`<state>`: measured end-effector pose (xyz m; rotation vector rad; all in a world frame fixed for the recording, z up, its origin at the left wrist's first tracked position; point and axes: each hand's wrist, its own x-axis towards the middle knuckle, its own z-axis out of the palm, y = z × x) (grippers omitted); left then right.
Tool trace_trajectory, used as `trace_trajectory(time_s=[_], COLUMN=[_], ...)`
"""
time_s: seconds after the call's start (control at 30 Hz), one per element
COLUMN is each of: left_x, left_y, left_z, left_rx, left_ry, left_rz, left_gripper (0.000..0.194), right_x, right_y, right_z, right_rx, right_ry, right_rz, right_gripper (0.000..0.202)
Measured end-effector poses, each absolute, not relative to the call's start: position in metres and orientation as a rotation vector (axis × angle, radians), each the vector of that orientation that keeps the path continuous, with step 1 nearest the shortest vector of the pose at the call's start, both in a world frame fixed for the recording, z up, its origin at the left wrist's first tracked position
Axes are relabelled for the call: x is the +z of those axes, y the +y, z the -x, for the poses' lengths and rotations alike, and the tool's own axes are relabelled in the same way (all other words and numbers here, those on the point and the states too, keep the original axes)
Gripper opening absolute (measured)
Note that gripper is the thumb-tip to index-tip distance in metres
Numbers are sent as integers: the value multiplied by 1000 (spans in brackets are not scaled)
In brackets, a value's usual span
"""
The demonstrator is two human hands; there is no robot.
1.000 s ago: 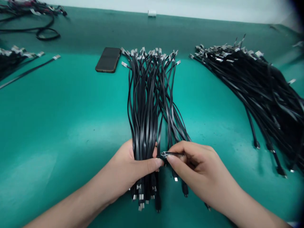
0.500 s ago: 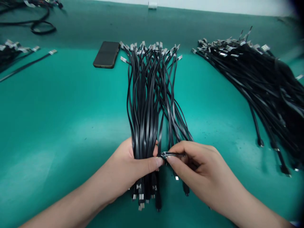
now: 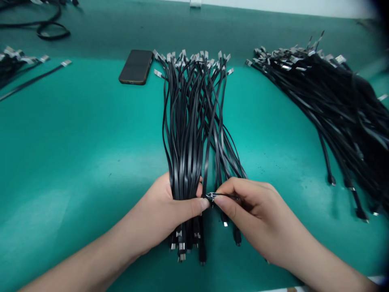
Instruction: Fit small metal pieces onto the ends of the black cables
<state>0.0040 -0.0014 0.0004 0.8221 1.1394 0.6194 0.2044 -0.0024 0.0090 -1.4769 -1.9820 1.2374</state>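
1. Left hand has its thumb wrapped over a thick bunch of flat black cables, so that grip is closed around a real fistful.
2. Right hand is pinched narrow, thumb against fingers, on a small shiny metal clipper-like tool. Its tip sits right by the left thumb, next to a cable at the bunch's right edge. Can't tell if the tip actually touches it.
3. Bunch runs away from the left hand, up to a messy row of silver rectangular plugs. On the near side of the grip, black-and-silver connector ends poke out below the thumb.
4. Some thin black cables fan out right of the held bunch, passing by the right hand, with a few ends showing below it.
5. Past the grip and off to the left there's a dark rectangular phone, lying flat near the far plugs.
6. Well right of both hands: a big heap of black cables. Far left, beyond the grip: a smaller black cable pile, plus a looped black cord farther back. All on a glossy green tabletop.
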Motion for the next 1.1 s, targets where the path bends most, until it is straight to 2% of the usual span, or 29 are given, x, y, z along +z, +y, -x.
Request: trace_trajectory(time_s=[0.3,0.5,0.7,1.1], left_x=[0,-1,-1,-2], left_y=[-3,-2,-1,-1], left_z=[-4,-4,-4,-3], left_rx=[663,653,642,668], left_ry=[1093,1070,1056,1062], left_rz=[-798,-785,-788,-779], left_gripper=[26,21,28,22], right_x=[6,4,1,1], right_y=[-2,-10,-13,-13], right_z=[-199,-195,-193,-194], right_rx=[1310,1331,1384,1399], right_ry=[-1829,-1792,-1786,-1814], right_rz=[1518,1542,1536,1552], right_gripper=[23,24,25,27])
